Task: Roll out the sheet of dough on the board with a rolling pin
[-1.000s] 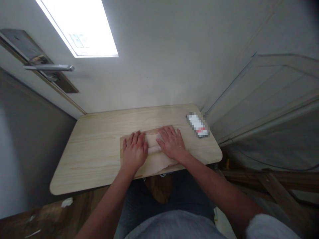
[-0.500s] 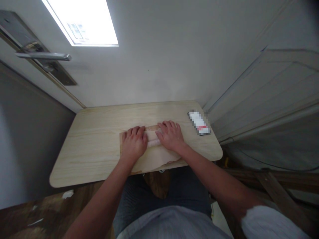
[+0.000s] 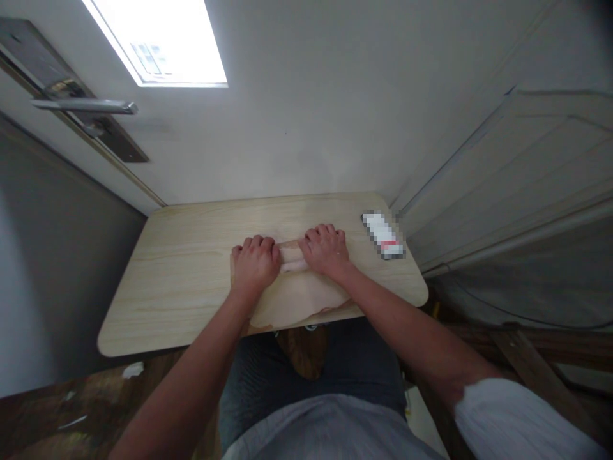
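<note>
The left hand (image 3: pixel 253 263) and right hand (image 3: pixel 326 251) are gripping a tan roll (image 3: pixel 290 259), curled fingers risking a skewed roll if either is pushing harder.

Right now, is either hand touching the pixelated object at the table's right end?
No: the left hand and right hand both curl over the rolled sheet, while the pixelated object lies apart to their right.

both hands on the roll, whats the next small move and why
Probably a short, even roll with both together: the left hand and right hand curl over opposite ends of the roll on the sheet, so uneven pressure might skew it.
</note>
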A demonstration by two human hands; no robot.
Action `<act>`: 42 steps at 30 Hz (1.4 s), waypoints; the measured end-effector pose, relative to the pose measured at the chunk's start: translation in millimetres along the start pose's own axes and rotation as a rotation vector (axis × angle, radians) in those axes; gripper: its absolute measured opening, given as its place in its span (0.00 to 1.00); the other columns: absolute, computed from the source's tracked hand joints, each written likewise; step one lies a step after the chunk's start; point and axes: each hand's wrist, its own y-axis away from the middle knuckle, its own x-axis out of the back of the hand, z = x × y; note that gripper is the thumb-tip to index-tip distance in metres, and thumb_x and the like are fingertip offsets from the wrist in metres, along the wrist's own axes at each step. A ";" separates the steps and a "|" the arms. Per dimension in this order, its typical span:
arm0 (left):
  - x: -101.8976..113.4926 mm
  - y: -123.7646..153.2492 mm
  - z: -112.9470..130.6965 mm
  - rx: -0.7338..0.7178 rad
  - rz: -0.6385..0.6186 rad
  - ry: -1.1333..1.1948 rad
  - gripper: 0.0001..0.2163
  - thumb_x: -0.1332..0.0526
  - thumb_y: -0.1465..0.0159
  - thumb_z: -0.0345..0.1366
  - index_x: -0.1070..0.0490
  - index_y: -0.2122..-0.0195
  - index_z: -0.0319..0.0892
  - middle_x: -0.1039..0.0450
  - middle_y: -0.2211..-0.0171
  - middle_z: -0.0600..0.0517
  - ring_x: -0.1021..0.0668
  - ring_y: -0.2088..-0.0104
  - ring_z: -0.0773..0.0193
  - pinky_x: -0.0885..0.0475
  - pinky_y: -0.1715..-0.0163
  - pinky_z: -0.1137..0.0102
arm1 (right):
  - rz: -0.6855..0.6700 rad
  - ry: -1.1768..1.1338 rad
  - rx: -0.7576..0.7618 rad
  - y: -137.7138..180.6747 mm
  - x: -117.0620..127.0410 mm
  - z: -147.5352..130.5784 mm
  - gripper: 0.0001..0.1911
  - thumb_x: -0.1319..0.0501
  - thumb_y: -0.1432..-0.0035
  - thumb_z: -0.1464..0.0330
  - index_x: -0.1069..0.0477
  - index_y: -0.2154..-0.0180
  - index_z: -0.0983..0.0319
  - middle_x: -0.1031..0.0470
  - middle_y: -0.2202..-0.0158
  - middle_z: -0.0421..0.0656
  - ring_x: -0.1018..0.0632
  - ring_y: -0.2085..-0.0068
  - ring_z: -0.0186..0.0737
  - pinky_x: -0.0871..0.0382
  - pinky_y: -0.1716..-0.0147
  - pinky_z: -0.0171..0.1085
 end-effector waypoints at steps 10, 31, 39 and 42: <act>-1.6 -15.5 -4.3 0.021 -0.011 -0.029 0.21 0.57 0.29 0.41 0.25 0.60 0.41 0.24 0.58 0.41 0.25 0.54 0.49 0.37 0.56 0.55 | -0.009 0.013 -0.059 -17.1 -3.2 -2.4 0.28 0.54 0.31 0.51 0.24 0.56 0.63 0.25 0.53 0.54 0.31 0.49 0.55 0.42 0.51 0.50; 9.4 -0.9 10.2 0.046 -0.025 0.007 0.20 0.57 0.28 0.44 0.27 0.55 0.42 0.24 0.57 0.41 0.25 0.53 0.47 0.38 0.54 0.54 | -0.038 0.018 -0.127 -31.9 -7.0 -4.1 0.24 0.50 0.33 0.55 0.24 0.56 0.66 0.24 0.54 0.56 0.28 0.51 0.55 0.42 0.52 0.51; 0.3 1.6 10.2 0.017 -0.017 -0.043 0.17 0.54 0.29 0.40 0.28 0.51 0.44 0.25 0.54 0.42 0.27 0.50 0.48 0.38 0.52 0.55 | 0.027 0.016 -0.069 -2.6 -7.7 -3.1 0.22 0.53 0.30 0.55 0.24 0.57 0.61 0.24 0.54 0.50 0.29 0.51 0.51 0.43 0.51 0.49; -1.7 -1.5 7.7 -0.011 -0.015 -0.060 0.17 0.53 0.30 0.39 0.28 0.51 0.43 0.25 0.54 0.42 0.27 0.51 0.48 0.38 0.52 0.55 | 0.040 0.033 -0.061 1.7 -7.7 -3.5 0.23 0.53 0.30 0.55 0.25 0.57 0.61 0.24 0.54 0.51 0.29 0.51 0.52 0.43 0.50 0.49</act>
